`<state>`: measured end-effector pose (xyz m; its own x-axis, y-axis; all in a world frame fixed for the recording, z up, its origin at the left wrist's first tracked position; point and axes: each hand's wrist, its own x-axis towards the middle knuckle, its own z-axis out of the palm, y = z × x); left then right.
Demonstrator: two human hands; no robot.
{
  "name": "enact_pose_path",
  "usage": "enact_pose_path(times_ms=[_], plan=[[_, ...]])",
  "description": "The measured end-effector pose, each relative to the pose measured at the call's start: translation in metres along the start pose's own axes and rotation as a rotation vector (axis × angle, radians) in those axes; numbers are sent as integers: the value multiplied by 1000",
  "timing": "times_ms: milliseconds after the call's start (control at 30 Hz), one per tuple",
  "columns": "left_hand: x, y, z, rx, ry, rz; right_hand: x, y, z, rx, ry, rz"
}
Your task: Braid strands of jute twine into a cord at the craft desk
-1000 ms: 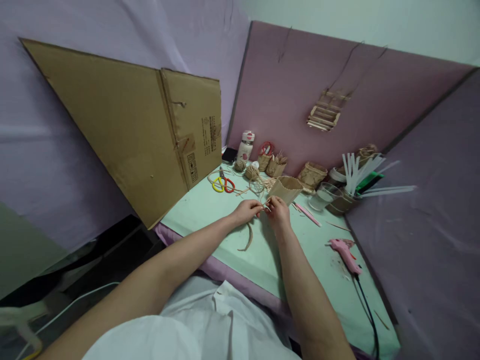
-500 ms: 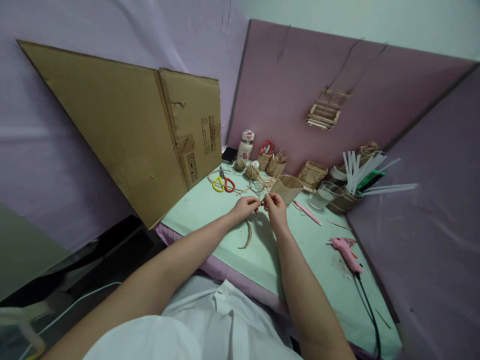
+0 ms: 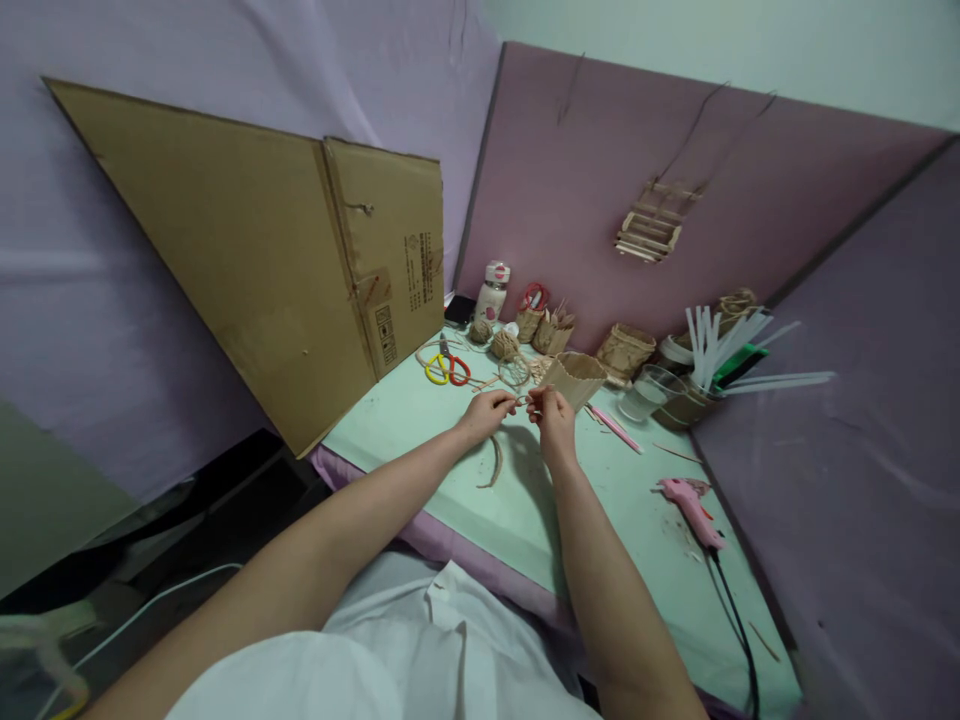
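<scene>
My left hand [image 3: 487, 413] is closed in a pinch above the table, fingertips on a thin tan strand of twine [image 3: 523, 400]. Facing it, my right hand [image 3: 552, 412] pinches the other side of this strand, so a short stretch shows between them. A thicker, curved tan cord [image 3: 495, 466] hangs or lies below my left hand; whether it joins the strand is hidden. Just behind my right hand stands an open, pleated brown paper-like container [image 3: 577, 372]. Yellow-and-red-handled scissors [image 3: 448, 370] lie beyond my left hand.
Twine balls [image 3: 505, 345], a bottle [image 3: 492, 292] and small holders line the back. A clear cup [image 3: 650, 391] and a holder of glue sticks [image 3: 720, 350] stand right. A pink glue gun [image 3: 694, 510] lies nearer, with its cable. Cardboard [image 3: 262, 270] leans at left.
My fingertips have drawn slightly apart, with the left hand shifting a little left. A short stretch of the strand now shows between them.
</scene>
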<state>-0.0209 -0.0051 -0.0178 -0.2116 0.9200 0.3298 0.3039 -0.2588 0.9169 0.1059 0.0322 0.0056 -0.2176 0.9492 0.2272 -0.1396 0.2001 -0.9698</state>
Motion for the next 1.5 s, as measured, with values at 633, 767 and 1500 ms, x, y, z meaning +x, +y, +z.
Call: enact_pose_path(times_ms=[633,767,1500], plan=[[-7,4,7,-63,-248,31,12,20,-11,-18,153,148],[-9,8,7,-38,-305,29,19,28,-18,-66,174,136],[-1,2,-1,126,31,-88,-4,8,-3,-712,-169,-600]])
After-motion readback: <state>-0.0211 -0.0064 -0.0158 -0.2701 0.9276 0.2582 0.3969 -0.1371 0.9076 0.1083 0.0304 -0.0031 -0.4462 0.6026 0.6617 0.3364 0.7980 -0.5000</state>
